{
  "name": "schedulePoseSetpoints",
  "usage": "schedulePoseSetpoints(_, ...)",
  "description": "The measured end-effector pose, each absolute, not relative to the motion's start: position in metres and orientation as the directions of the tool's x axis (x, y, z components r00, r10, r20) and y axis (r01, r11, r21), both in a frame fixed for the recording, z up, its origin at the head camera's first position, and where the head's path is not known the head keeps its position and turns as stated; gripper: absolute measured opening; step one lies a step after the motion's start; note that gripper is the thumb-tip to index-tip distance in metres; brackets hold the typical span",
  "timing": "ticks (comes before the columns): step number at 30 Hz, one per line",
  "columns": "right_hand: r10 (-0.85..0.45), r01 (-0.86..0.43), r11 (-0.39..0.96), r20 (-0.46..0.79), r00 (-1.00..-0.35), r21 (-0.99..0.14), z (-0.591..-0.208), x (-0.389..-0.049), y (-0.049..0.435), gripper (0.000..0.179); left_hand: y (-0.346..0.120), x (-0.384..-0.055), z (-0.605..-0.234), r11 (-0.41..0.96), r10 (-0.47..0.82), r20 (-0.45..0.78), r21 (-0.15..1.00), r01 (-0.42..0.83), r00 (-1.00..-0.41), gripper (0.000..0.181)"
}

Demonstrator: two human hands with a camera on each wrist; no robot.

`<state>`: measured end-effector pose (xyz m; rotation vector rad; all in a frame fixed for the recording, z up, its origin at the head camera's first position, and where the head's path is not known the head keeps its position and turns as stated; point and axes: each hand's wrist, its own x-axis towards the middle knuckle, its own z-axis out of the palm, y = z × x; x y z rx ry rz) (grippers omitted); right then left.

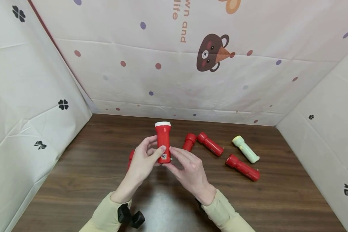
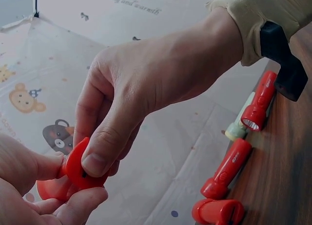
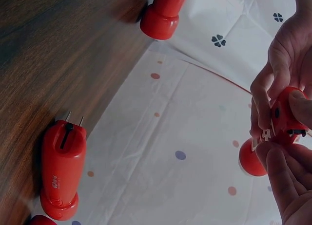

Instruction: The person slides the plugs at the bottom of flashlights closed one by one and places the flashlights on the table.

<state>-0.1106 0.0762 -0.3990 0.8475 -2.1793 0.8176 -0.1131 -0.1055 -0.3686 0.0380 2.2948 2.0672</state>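
A red flashlight [image 1: 163, 137] with a white rim stands roughly upright above the table, head end up. My left hand [image 1: 143, 161] grips its body, with the thumb lying across the front above a small label. At the lower end, my right hand [image 1: 192, 174] pinches the flashlight, thumb underneath and fingers at the side. In the left wrist view the right thumb lies on the red tail [image 2: 78, 169]. A black slider [image 3: 296, 132] shows on this tail in the right wrist view. The fingers hide much of the body.
Several red flashlights lie on the wooden table [image 1: 90, 180], one [image 1: 210, 144] behind the right hand and another [image 1: 243, 167] farther right. A pale green flashlight [image 1: 246, 149] lies among them. One red flashlight [image 3: 63, 161] has two metal prongs sticking out. Patterned cloth walls [image 1: 168, 80] surround the table.
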Motion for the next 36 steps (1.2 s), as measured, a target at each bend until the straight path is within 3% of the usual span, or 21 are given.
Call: schedulePoseSetpoints(36, -0.345, -0.746, 0.589, 0.737, -0.581, -0.312, -0.3953, -0.1121, 0.0791, 0.058, -0.1078, -0.1181, -0.3723, 0.077, 0.084, -0.044, 0.996, -0.038, -0.995, 0.056)
